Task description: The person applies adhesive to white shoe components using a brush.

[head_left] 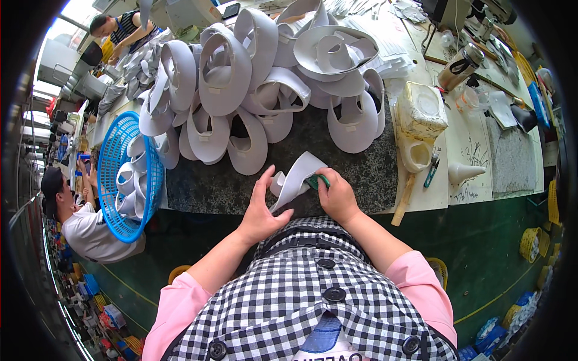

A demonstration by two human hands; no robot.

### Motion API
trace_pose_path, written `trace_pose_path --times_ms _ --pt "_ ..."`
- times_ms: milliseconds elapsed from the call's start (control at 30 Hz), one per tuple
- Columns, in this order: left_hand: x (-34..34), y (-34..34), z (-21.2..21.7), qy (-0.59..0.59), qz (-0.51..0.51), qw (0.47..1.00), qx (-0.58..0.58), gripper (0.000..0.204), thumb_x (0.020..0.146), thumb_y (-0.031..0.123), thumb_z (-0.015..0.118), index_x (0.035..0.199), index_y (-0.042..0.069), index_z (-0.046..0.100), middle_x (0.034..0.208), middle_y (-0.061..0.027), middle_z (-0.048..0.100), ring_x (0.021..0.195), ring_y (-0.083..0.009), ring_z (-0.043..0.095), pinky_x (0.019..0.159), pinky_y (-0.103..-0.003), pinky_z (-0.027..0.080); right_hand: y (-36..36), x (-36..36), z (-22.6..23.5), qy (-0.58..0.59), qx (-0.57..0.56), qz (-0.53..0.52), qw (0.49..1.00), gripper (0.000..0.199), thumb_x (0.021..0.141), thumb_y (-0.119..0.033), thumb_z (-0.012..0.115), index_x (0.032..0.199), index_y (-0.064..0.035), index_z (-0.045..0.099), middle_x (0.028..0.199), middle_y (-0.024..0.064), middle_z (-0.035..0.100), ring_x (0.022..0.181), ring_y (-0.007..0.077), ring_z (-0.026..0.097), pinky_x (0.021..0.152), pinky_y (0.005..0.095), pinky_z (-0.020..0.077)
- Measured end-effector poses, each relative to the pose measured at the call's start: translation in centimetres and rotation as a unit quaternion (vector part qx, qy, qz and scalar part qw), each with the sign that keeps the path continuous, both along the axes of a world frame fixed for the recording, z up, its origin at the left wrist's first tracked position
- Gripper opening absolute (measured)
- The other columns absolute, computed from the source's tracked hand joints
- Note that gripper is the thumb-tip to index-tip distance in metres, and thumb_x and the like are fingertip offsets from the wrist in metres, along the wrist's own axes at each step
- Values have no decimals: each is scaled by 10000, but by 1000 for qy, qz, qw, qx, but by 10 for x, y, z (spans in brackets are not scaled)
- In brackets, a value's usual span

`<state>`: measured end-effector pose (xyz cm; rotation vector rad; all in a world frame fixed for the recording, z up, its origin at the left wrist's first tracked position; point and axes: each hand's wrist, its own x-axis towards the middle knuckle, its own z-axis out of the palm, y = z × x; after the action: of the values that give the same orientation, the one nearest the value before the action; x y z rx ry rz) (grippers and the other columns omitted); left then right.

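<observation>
Dark speckled worktable [241, 186] fills the head view, with a heap of white visor pieces [253, 90] at 12 o'clock and a blue basket [114, 180] at 9 o'clock. At centre, the left hand [260, 210] pinches 1 white visor piece [295, 177]. The right hand [337, 195], at 3 o'clock of it, grips a small green tool [317, 180], possibly scissors.

**What I can't make out**

My right hand [338, 195] covers most of a green tool [317, 180], so I can't tell its kind. My left hand [260, 210] hides the lower end of the white piece [296, 175]. The white pile [253, 90] overlaps itself, so single pieces can't be counted. The basket [114, 180] hides part of its load. The far desk clutter [500, 54] blurs at the rim.
</observation>
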<state>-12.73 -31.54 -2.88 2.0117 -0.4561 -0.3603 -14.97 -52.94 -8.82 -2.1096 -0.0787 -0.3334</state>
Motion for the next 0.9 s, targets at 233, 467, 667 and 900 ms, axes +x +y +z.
trace_pose_path --times_ms 233,467,667,900 --pt "11 0 -5 118 112 981 104 493 761 185 728 1187 -8 573 1038 -160 609 918 -256 621 817 -355 492 4 -1 8 180 113 16 977 189 869 -85 575 1049 -28 559 827 162 651 774 303 662 699 350 501" --pt "6 8 -15 -26 90 987 127 314 777 183 695 1030 3 650 921 -144 592 891 -298 598 797 -373 482 4 -2 -1 146 218 -72 962 206 865 -116 590 1059 -50 564 838 186 661 808 343 670 716 377 509" --pt "2 12 -28 72 102 989 77 242 814 143 694 1008 4 650 918 -101 593 882 -237 599 792 -338 475 17 1 -15 297 337 3 894 223 873 -115 604 1069 -24 547 944 150 634 832 235 664 656 345 582" --pt "19 1 7 -166 73 983 5 223 805 21 703 1019 52 647 973 -78 607 869 -215 592 771 -303 468 -52 -20 15 269 537 -47 798 218 867 -81 588 1073 -26 548 914 88 620 797 188 658 621 334 600"
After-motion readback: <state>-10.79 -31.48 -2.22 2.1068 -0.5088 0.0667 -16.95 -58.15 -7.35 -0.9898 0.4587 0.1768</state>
